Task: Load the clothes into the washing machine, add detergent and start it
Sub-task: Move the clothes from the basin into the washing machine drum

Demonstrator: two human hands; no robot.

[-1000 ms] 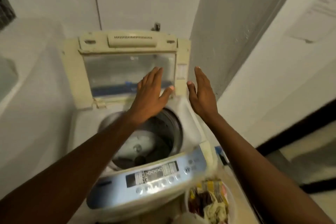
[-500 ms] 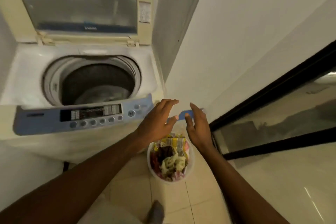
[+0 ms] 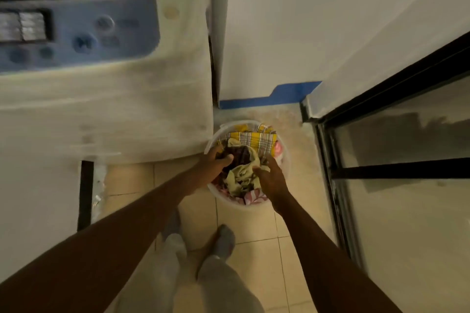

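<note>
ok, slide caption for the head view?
The left hand and right hand grip clothes in the basket beside the washing machine.

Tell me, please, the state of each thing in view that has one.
Washing machine: drum opening uncovered.
Control panel: blurred, display unreadable.
Basket: standing on the floor, full.
Clothes: heaped in the basket.
Left hand: grips the clothes.
Right hand: grips the clothes.

A plain white wall fills the upper right of the frame, with a blue strip along its foot at centre. Beige floor tiles cover the bottom. A black-framed glass door stands at right. The light is dim and warm.
</note>
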